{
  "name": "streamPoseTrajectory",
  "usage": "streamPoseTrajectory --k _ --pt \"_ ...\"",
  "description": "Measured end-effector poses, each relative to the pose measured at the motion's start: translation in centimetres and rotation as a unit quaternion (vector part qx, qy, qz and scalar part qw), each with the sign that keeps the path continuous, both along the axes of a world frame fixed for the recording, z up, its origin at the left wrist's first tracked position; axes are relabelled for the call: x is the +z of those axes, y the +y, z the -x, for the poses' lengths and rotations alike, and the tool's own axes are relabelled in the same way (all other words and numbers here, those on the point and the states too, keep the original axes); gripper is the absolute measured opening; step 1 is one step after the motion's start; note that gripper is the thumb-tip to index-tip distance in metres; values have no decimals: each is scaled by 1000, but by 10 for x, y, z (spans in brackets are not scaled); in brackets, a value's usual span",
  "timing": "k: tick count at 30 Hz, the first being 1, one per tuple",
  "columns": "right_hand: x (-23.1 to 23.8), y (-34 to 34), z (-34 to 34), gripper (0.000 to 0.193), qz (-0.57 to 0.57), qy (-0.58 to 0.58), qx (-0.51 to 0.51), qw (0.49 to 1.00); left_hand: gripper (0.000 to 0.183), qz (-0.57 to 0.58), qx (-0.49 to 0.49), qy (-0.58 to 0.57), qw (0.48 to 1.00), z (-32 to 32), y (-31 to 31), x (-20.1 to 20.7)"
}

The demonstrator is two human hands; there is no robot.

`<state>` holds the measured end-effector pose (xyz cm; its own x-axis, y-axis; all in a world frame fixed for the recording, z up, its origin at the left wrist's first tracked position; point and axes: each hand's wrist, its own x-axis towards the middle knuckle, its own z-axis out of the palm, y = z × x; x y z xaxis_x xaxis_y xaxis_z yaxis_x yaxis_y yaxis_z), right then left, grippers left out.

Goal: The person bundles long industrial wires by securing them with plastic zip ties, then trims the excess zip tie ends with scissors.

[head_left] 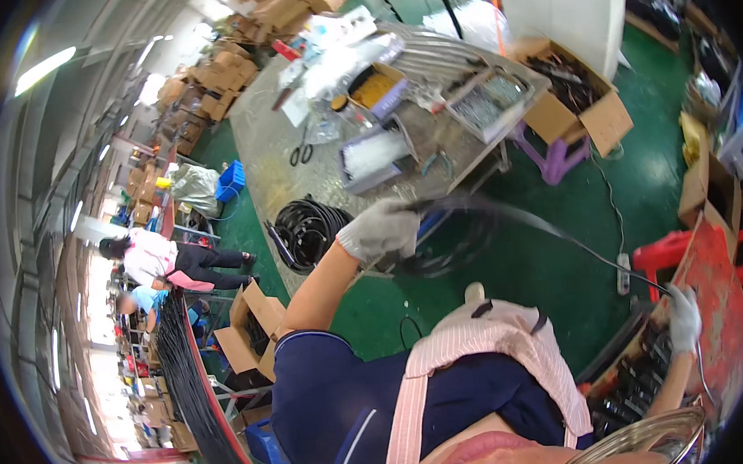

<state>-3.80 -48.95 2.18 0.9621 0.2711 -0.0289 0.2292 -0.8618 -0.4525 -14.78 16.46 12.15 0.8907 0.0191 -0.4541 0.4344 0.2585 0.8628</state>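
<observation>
My left hand (pixel 382 232), in a white knit glove, is closed around a loose coil of black cable (pixel 453 257) at the near edge of the metal work table. The coil hangs down past that edge and is blurred by motion. From it a length of cable (pixel 574 240) runs right to my right hand (pixel 685 320), also gloved, whose fingers are closed on the cable beside a red board. Below that hand the cable goes on down along the board. Left of my left hand, a bundle of coiled black cable (pixel 308 232) lies on the table corner.
On the metal table (pixel 258 154) are scissors (pixel 301 154), pliers (pixel 437 163), a box of white parts (pixel 376 158) and a tray of small metal parts (pixel 491 101). An open carton (pixel 570 95) sits on a purple stool (pixel 559 160). Two people stand at a long cable-laden bench on the left.
</observation>
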Motion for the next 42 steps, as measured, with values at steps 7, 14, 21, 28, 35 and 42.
streamPoseTrajectory --k 7,14,21,28,35,42 --pt "129 235 -12 15 9 -196 348 917 31 68 7 -64 996 -73 -85 -4" --pt "162 284 -24 19 -116 -205 346 908 29 30 -57 -96 993 -82 -142 10" --pt "166 272 -25 20 -218 -172 314 908 38 235 -170 -155 944 -89 -163 18" --pt "146 263 -25 25 -131 -279 310 899 46 143 -197 -119 963 -73 -166 14" --pt "59 88 -35 60 93 -148 -30 984 8 -367 -307 -65 875 -7 -22 15" --pt "10 -118 1 45 -32 -150 -225 962 16 -211 -154 -6 965 47 25 37"
